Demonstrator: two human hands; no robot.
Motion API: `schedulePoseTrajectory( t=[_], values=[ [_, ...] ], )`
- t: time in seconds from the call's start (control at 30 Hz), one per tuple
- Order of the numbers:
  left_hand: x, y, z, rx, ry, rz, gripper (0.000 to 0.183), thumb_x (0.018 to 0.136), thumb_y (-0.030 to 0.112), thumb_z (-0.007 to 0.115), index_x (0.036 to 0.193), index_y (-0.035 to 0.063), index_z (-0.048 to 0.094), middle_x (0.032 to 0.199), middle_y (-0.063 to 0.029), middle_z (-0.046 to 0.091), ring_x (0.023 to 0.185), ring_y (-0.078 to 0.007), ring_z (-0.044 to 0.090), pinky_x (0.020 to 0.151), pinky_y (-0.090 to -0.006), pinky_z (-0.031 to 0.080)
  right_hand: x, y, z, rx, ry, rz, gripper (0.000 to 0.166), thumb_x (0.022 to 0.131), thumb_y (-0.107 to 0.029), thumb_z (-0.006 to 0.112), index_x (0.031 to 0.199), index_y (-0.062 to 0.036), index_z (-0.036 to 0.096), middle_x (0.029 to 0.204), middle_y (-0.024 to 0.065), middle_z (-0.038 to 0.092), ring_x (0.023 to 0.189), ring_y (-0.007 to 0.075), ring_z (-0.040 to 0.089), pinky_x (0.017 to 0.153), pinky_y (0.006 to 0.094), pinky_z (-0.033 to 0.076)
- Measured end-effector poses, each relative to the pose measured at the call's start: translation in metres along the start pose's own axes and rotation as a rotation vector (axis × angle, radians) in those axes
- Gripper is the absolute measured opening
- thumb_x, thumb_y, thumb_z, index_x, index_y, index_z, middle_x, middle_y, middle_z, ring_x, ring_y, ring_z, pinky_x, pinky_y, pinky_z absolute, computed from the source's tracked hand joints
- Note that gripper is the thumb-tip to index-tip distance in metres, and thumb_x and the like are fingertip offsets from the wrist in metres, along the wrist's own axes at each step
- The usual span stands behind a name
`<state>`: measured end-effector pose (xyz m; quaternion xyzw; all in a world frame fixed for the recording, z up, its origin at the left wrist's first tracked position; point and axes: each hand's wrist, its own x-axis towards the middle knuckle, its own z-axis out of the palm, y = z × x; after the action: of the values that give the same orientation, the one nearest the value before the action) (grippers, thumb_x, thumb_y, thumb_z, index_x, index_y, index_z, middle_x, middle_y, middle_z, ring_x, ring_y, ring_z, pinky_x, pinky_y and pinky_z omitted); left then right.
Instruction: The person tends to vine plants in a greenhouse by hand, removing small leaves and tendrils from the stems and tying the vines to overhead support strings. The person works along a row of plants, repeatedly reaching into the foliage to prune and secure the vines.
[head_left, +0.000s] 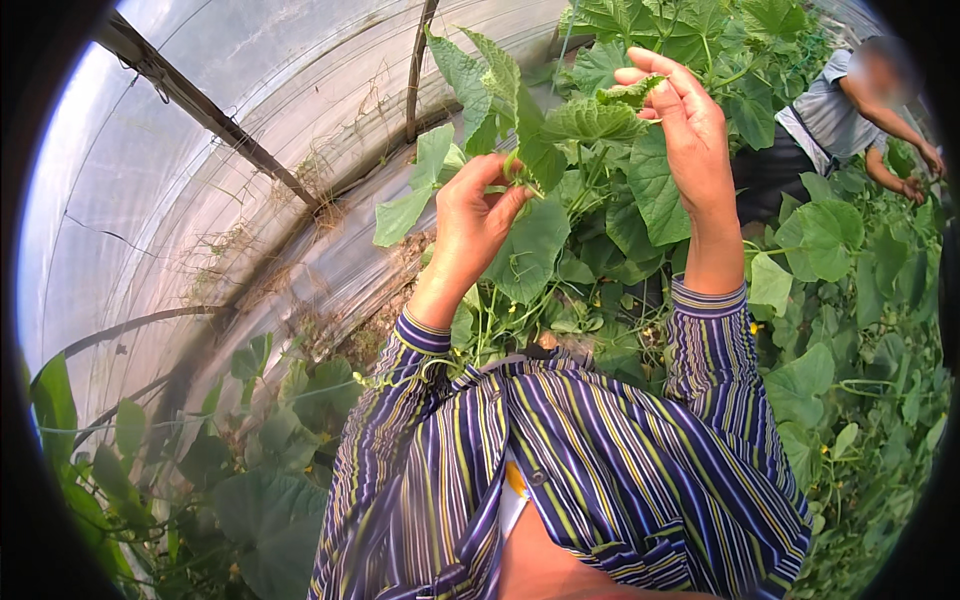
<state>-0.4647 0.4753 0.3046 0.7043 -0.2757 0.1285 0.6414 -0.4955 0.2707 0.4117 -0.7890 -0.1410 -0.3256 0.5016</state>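
Observation:
My left hand (476, 217) pinches a thin green stem or tendril (531, 187) of a cucumber-like vine between thumb and fingertips. Large upright leaves (517, 97) rise just above those fingers. To the right, my right hand (690, 131) is raised beside a crinkled young leaf (634, 91). Its thumb touches the leaf's edge and its fingers spread behind; whether they grip it I cannot tell. A broader leaf (592, 122) lies just below that one, between my two hands. More vine foliage (529, 251) hangs under my left hand.
A clear plastic greenhouse wall (300, 75) curves along the left, braced by a dark pole (210, 116). Dense vines (855, 375) fill the right side. Another person (832, 112) bends over plants at upper right. A string (187, 420) crosses at lower left.

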Motion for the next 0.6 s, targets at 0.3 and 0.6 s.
schedulePoseTrajectory(
  t=[0.3, 0.6],
  values=[
    [0.034, -0.005, -0.021, -0.574, 0.042, -0.362, 0.038, 0.081, 0.005, 0.066, 0.116, 0.0038, 0.052, 0.095, -0.0056, 0.062, 0.084, -0.0162, 0.061, 0.064, -0.0232, 0.048, 0.060, -0.105, 0.060, 0.086, -0.326, -0.460, 0.024, 0.092, -0.013, 0.050, 0.100, 0.0079, 0.058, 0.091, 0.0153, 0.060, 0.082, 0.0169, 0.059, 0.074, 0.0278, 0.049],
    [0.033, -0.006, -0.017, -1.026, -0.010, -0.282, 0.034, 0.081, 0.004, 0.065, 0.112, 0.0072, 0.052, 0.099, -0.0061, 0.060, 0.094, -0.0179, 0.060, 0.073, -0.0229, 0.052, 0.038, -0.022, 0.057, 0.452, -0.099, -0.028, 0.018, 0.087, -0.011, 0.058, 0.102, -0.0013, 0.059, 0.094, 0.0028, 0.063, 0.088, 0.0092, 0.059, 0.081, 0.0236, 0.046]
  ],
)
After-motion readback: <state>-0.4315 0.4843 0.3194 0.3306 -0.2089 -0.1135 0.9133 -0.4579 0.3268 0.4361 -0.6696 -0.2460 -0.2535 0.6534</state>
